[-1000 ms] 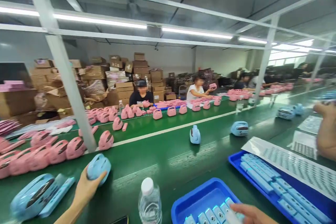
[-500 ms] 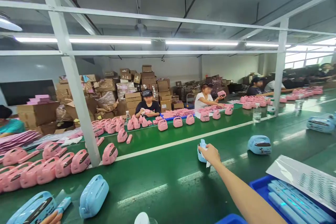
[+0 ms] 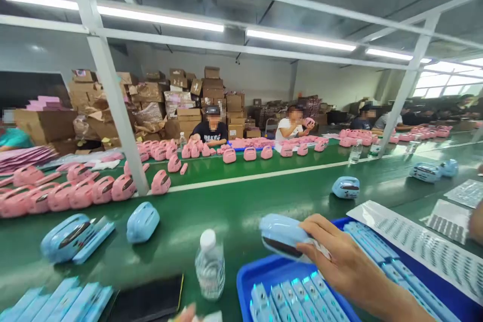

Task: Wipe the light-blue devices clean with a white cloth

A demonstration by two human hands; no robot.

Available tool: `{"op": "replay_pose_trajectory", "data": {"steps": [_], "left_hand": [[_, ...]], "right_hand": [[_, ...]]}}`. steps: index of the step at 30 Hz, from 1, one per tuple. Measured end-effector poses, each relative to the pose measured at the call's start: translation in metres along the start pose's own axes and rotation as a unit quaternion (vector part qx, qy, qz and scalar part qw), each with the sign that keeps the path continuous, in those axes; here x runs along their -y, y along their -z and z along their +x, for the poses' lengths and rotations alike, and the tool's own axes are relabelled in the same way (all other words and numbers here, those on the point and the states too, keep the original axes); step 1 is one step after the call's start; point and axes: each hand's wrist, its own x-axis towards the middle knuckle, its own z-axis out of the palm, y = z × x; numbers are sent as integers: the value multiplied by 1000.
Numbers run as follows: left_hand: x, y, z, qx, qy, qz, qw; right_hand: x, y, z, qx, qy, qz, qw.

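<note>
A light blue toy case [image 3: 281, 234] is gripped by the curled fingers [image 3: 317, 241] of the right hand [image 3: 339, 261], with a small white slip pinched against its near end. The case is held just above the far rim of a blue tray [image 3: 249, 282], in which blue parts are laid in a row. A second, longer blue tray [image 3: 445, 297] of blue bars is touched along its left edge by the wrist. Of the left hand [image 3: 186, 313] only fingertips are seen at the bottom edge, beside something white; whether they are open or closed cannot be told.

A water bottle [image 3: 210, 266] is stood just left of the first tray, and a black phone [image 3: 149, 299] is laid flat beside it. Farther left, two blue cases [image 3: 141, 221] are set on the green belt [image 3: 234, 206]. A broad bare stretch of belt is left open beyond the held case, up to the white line. A sticker sheet [image 3: 426, 244] is laid across the right tray's far edge. Pink cases [image 3: 75, 193] are lined along the belt's far side.
</note>
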Motion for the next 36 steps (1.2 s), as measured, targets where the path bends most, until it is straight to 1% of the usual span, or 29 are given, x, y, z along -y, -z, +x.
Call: {"op": "replay_pose_trajectory", "data": {"steps": [2,3,4,6,7,8,11,12,14,16,17,19,20,21,22,24,25,26,27,28,30,31,32,33,34,35,36], "left_hand": [[-33,12,-25,27,17,-6,999],[-46,18,-33,43,9,-33,998],[-56,24,-38,63,-8,-73,995],[-71,36,-43,101,-47,-161,981],[-76,43,-44,111,-58,-188,974],[-80,51,-45,112,-56,-196,973],[-91,73,-48,79,-9,-192,978],[-94,80,-48,81,13,-193,978],[-98,92,-49,108,92,-201,969],[-98,100,-52,148,192,-230,943],[-98,102,-55,162,230,-249,927],[-95,101,-63,172,262,-278,908],[-93,98,-68,166,263,-272,911],[-92,94,-73,150,259,-245,922],[-90,89,-78,125,250,-200,939],[-88,78,-87,71,222,-80,969],[-86,72,-89,48,207,-25,977],[-85,67,-91,34,188,11,982],[-85,63,-92,26,172,23,984],[-84,60,-91,21,164,20,986],[-84,57,-89,8,168,11,986],[-85,57,-87,1,178,15,984],[-86,57,-86,-6,192,23,981],[-88,57,-84,-9,207,31,978],[-88,58,-84,-9,218,38,975],[-89,58,-84,-8,225,43,973],[-89,58,-84,-8,230,45,972]], "right_hand": [[46,3,-23,46,64,74,994],[65,1,-31,68,81,117,987],[80,-3,-37,91,85,161,979],[103,-16,-42,126,77,236,961],[110,-24,-42,132,71,264,953],[115,-31,-42,136,68,284,947],[124,-48,-38,146,74,323,932],[126,-52,-36,151,73,336,927],[127,-58,-32,160,60,357,918],[127,-63,-29,155,25,377,913],[126,-67,-27,153,1,392,907],[126,-74,-23,157,-55,443,881],[126,-78,-21,157,-96,477,859],[126,-82,-18,149,-147,508,835],[126,-86,-16,124,-209,531,812],[126,-95,-14,26,-321,552,769],[127,-100,-15,-35,-356,550,755],[128,-104,-18,-86,-361,542,754],[129,-109,-23,-117,-339,524,773],[131,-114,-29,-129,-292,493,809],[138,-124,-41,-119,-145,387,903],[141,-128,-46,-115,-59,321,938],[145,-131,-49,-123,15,260,958],[148,-133,-52,-147,61,210,965],[151,-135,-53,-170,79,181,966],[154,-136,-53,-182,78,170,965],[156,-136,-53,-178,73,171,966]]}}
